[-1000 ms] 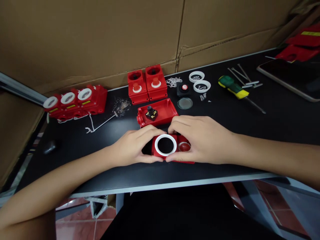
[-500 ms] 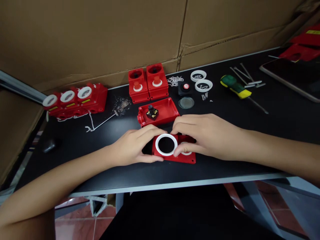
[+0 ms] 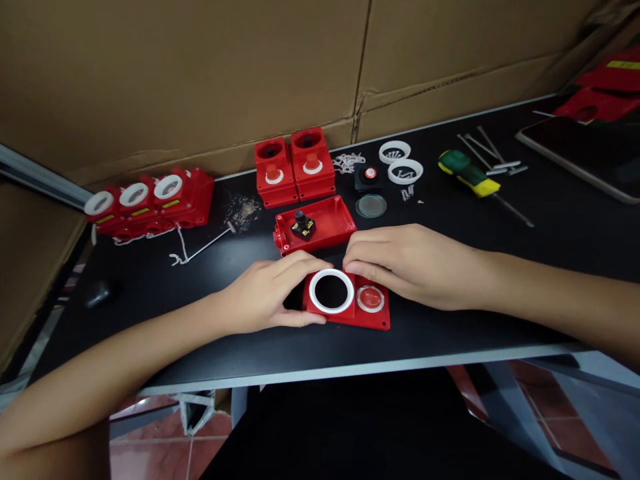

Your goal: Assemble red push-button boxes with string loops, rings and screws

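Note:
A red plastic cover (image 3: 371, 321) lies near the front edge of the table. At its left end a white ring (image 3: 313, 293) surrounds a dark round opening, and a red round piece in a white collar (image 3: 371, 299) sits at its right. My left hand (image 3: 270, 293) grips the cover's left end between thumb and fingers. At the ring's upper right edge, my right hand (image 3: 400, 263) has its fingertips and thumb pressed together; what they pinch, if anything, is hidden. Just behind stands an open red box (image 3: 330, 223) containing a black switch block (image 3: 303, 225).
Two red boxes (image 3: 295, 173) stand at the back, and several joined red units with white rings (image 3: 150, 200) at the left. Farther right are a glass disc (image 3: 371, 206), white rings with screws (image 3: 405, 172), a green-yellow screwdriver (image 3: 467, 175) and a phone-like slab (image 3: 580, 157).
My right thumb has come off the ring's right side and closed up against the fingers, uncovering the red round piece. My left hand keeps its grip on the cover.

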`<state>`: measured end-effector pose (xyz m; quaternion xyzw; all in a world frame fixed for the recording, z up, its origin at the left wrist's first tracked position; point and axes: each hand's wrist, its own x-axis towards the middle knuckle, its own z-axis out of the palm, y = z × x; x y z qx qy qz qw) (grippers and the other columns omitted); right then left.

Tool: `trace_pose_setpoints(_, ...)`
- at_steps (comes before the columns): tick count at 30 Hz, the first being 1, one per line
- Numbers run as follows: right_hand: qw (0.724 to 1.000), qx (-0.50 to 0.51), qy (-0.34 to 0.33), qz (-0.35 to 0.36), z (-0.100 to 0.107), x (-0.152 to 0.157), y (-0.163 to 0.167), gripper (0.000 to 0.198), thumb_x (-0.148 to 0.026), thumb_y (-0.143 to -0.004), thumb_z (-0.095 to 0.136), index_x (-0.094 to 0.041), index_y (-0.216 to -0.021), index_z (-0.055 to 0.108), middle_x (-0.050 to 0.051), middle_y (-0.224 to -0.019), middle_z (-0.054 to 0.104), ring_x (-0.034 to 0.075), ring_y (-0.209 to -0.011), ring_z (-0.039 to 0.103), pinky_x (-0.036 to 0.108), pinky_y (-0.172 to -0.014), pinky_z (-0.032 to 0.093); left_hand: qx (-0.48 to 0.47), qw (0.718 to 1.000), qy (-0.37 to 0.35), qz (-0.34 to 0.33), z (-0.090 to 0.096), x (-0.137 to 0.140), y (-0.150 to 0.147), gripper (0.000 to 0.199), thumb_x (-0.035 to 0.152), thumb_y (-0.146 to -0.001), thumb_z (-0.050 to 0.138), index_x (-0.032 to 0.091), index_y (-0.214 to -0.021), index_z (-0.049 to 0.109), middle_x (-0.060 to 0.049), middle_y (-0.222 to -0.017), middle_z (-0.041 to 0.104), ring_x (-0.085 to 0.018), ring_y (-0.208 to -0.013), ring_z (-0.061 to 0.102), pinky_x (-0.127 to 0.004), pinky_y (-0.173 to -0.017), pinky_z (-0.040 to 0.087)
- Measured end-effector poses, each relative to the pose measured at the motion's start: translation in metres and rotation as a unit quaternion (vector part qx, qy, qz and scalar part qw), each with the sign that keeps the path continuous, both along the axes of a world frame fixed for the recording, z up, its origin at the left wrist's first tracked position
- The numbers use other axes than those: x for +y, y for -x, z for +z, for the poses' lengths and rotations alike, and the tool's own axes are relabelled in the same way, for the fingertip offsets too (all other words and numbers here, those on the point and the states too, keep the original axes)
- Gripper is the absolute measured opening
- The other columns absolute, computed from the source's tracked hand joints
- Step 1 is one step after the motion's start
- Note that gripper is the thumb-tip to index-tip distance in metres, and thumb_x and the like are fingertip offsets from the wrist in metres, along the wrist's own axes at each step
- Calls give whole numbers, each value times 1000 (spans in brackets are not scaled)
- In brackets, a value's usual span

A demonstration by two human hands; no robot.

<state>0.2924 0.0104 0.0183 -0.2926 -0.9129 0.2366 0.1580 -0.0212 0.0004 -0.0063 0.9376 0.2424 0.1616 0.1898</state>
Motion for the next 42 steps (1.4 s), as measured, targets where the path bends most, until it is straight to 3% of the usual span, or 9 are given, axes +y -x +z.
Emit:
trace_pose_setpoints(3, 1000, -23, -9, -11, 2, -9, 4, 53, -63, -117, 53, -18, -119, 79, 10, -113, 81, 22, -91, 75, 34, -77, 51, -4, 1000, -12, -1, 0, 0, -1, 68, 74, -114, 64, 21, -155, 61, -15, -133, 82, -27, -117, 85, -37, -98, 73)
trace_pose_setpoints(5, 998, -27, -48, -15, -1, -14, 7, 65, -78, -108, 63, -17, -121, 78, 10, -114, 80, 24, -94, 76, 36, -78, 52, -9, 1000, -22, -4, 1, 0, -2, 68, 74, -115, 62, 20, -155, 60, -15, -133, 82, -27, -117, 85, -35, -96, 73)
trace_pose_setpoints(8, 993, -23, -114, -18, -7, -19, 11, 72, -85, -103, 65, -15, -116, 78, 10, -111, 79, 25, -92, 75, 39, -81, 54, -9, 1000, -17, -4, 1, 0, -2, 68, 74, -114, 63, 20, -154, 61, -15, -134, 81, -27, -118, 85, -36, -97, 73)
trace_pose_setpoints(13, 988, -36, -140, -47, -10, -20, 12, 69, -80, -110, 59, -14, -112, 78, 10, -108, 78, 23, -88, 74, 36, -73, 50, -2, 1000, 1, 3, 1, 0, -1, 67, 70, -113, 68, 20, -157, 61, -16, -136, 81, -28, -119, 84, -38, -100, 73)
trace_pose_setpoints(18, 988, -40, -151, -19, -7, -15, 6, 62, -74, -114, 57, -15, -110, 79, 9, -105, 79, 20, -86, 71, 35, -74, 50, 4, 1000, 6, 8, 1, 0, 1, 69, 70, -111, 72, 20, -158, 60, -16, -134, 81, -29, -118, 84, -39, -102, 72)
trace_pose_setpoints(28, 990, -41, -128, 36, 0, -7, -2, 48, -56, -120, 54, -17, -112, 80, 8, -107, 79, 21, -90, 73, 36, -80, 54, -2, 1000, -12, 4, 2, 0, 0, 68, 72, -114, 65, 19, -156, 59, -15, -133, 80, -28, -118, 84, -39, -101, 73)
trace_pose_setpoints(36, 991, -60, -91, 80, 2, 4, -9, 48, -40, -124, 40, -17, -129, 82, 11, -123, 81, 22, -107, 77, 37, -91, 60, 1, 1000, -17, 0, 0, 0, -1, 68, 72, -114, 65, 19, -156, 58, -16, -136, 80, -28, -120, 84, -38, -101, 72)
trace_pose_setpoints(42, 992, -44, -103, 61, -1, 2, -4, 51, -36, -124, 33, -15, -121, 79, 10, -114, 79, 21, -99, 76, 36, -87, 59, -4, 1000, -23, -2, -2, 0, 0, 66, 69, -114, 68, 20, -157, 58, -15, -138, 80, -29, -123, 83, -38, -102, 72)
